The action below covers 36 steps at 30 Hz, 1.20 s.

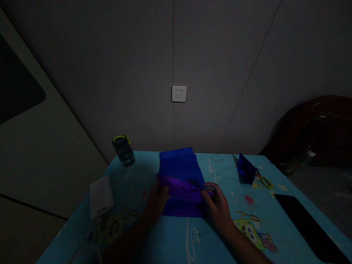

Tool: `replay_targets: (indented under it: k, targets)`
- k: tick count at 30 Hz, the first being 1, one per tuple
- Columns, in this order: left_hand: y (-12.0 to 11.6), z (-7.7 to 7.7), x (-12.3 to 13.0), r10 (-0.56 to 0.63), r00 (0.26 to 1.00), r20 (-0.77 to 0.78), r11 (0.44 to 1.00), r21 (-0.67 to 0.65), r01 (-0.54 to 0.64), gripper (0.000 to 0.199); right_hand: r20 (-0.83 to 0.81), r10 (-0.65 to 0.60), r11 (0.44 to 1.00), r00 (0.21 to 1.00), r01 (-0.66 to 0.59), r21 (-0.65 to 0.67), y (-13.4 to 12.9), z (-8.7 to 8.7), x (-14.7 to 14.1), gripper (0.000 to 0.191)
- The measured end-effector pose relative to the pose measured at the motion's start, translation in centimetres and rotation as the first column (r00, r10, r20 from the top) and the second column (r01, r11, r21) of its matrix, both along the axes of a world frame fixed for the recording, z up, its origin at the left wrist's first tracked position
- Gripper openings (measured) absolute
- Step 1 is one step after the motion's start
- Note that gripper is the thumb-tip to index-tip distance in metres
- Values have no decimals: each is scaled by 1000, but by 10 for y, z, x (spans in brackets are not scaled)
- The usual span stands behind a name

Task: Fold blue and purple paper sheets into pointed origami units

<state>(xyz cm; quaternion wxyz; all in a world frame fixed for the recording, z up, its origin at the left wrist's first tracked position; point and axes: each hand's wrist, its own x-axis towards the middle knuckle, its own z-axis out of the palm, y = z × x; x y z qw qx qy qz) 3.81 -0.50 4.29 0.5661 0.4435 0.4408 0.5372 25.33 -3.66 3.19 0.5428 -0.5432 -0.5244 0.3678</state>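
Between my two hands stretches a purple folded sheet (pixel 181 189), thin and creased, probably paper. My left hand (pixel 157 201) pinches its left end, and my right hand (pixel 217 205) pinches its right end with thumb and fingers. Beneath and behind it lies a blue sheet (pixel 178 163), flat on the table (pixel 145 168). Part of the blue sheet is covered by the purple one. The picture is dark, so the folds are hard to make out.
A dark bottle with a yellow-green rim (pixel 123 150) stands back left. Nearer is a white power bank (pixel 101 198) with a cable. At right are a folded blue piece (pixel 246 169), yellow-handled scissors (pixel 266 182) and a long black object (pixel 308 223). A wall socket (pixel 179 93) is behind.
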Motion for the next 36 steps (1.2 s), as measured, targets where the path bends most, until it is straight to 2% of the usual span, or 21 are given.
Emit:
replay_targets:
  k: [2,4,9,12,16,19,21,23,25,28,31,33,35,36]
  targets:
    - [-2,-3,2,-108,993,38,994,22,107,62,63,22,1000,998,-21,-7,0,-1,0,40]
    - [-4,-1,4,-162,985,55,987,24,161,64,147,65,998,987,-66,7,1,0,0,37]
    - [-4,8,4,-85,995,-43,996,-26,84,54,383,203,970,901,-237,44,4,3,5,32]
    - [-4,7,1,-100,993,-70,995,10,101,55,560,125,949,819,-264,174,4,1,9,39]
    - [-4,5,-1,-120,990,-77,991,50,125,54,739,-49,879,672,-323,351,3,4,13,49]
    - [-5,6,-2,-172,982,-77,983,46,176,51,812,-92,846,576,-385,369,2,12,14,48]
    - [-6,6,-1,-251,962,-108,965,49,257,48,837,-58,833,544,-436,341,0,16,12,46]
    - [-8,4,0,-326,934,-144,939,65,337,46,831,35,817,555,-495,296,-1,16,10,40]
    - [-11,0,2,-370,914,-166,919,76,386,44,784,166,811,599,-535,237,-3,12,6,30]
    - [-14,-4,5,-351,918,-185,930,48,365,40,589,295,873,752,-463,153,-6,5,-2,20]
    - [-16,-5,9,-248,943,-221,967,-7,253,34,276,293,952,915,-306,6,-7,1,-10,25]
    - [-16,-4,11,-198,951,-235,980,-43,193,31,131,293,954,947,-281,-104,-6,2,-16,25]
    - [-16,-3,12,-174,959,-225,984,-66,163,31,57,306,943,950,-294,-158,-5,3,-20,22]
    - [-16,-2,13,-174,962,-211,984,-74,162,32,28,306,940,952,-297,-171,-4,3,-21,27]
